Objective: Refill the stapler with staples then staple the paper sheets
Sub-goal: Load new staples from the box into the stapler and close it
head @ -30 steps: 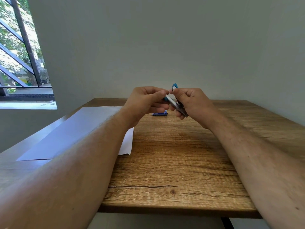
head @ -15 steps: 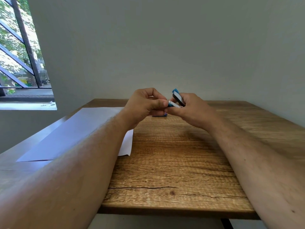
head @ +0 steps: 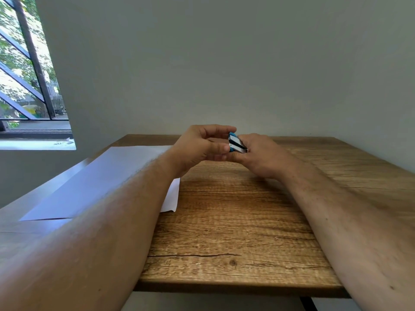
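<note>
Both hands meet above the far middle of the wooden table (head: 235, 232), and between them is the small blue stapler (head: 235, 143), lifted off the surface with its two halves parted. The right hand (head: 262, 157) grasps its body while the left hand (head: 199, 147) pinches its near end with thumb and forefinger. The paper sheets (head: 101, 182) lie flat on the table's left side, partly under the left forearm.

A wooden table (head: 235, 232) stands against a plain grey wall (head: 224, 63); daylight enters through a barred window (head: 27, 75) at left.
</note>
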